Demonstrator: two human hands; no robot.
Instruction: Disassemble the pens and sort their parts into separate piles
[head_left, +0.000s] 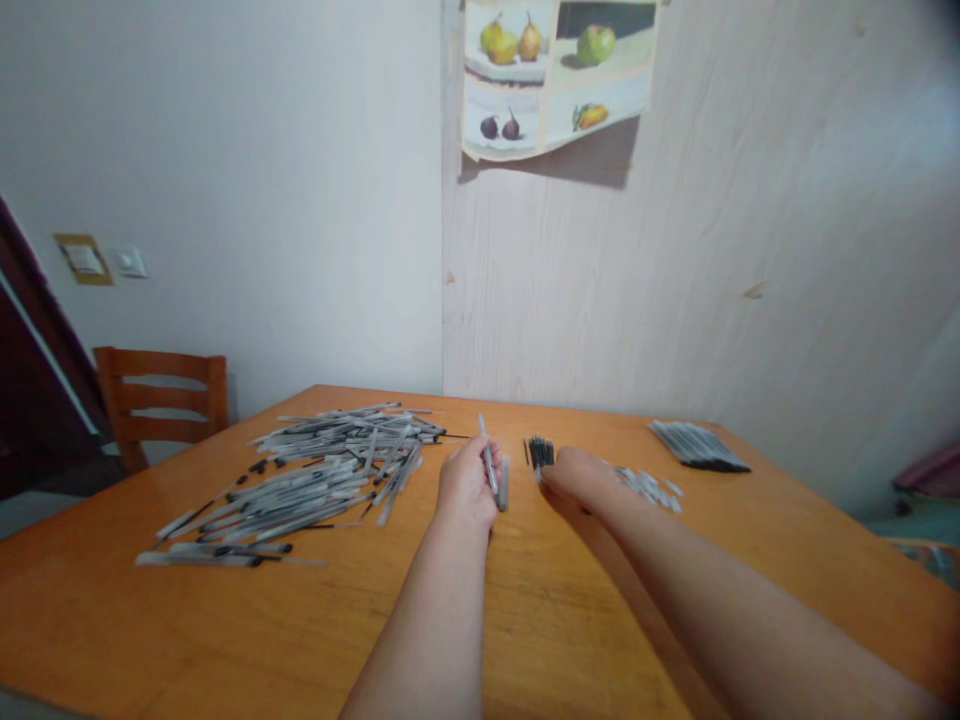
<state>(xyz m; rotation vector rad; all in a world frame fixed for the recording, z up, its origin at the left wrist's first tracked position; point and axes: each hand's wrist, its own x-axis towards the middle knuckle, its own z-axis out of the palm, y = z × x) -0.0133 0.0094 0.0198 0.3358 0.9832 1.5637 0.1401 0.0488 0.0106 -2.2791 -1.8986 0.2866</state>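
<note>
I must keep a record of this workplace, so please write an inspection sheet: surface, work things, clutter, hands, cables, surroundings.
Surface: wooden table, no spill seen
Work things: messy heap of pen-like sticks at left; black row in middle; pale pieces and neat stack at right
Clutter: loose black bits beside heap
Hands: left hand holds stick; right hand at black row, fingers hidden
Cables: nothing seen
Surroundings: chair, fruit poster, wall switch
</note>
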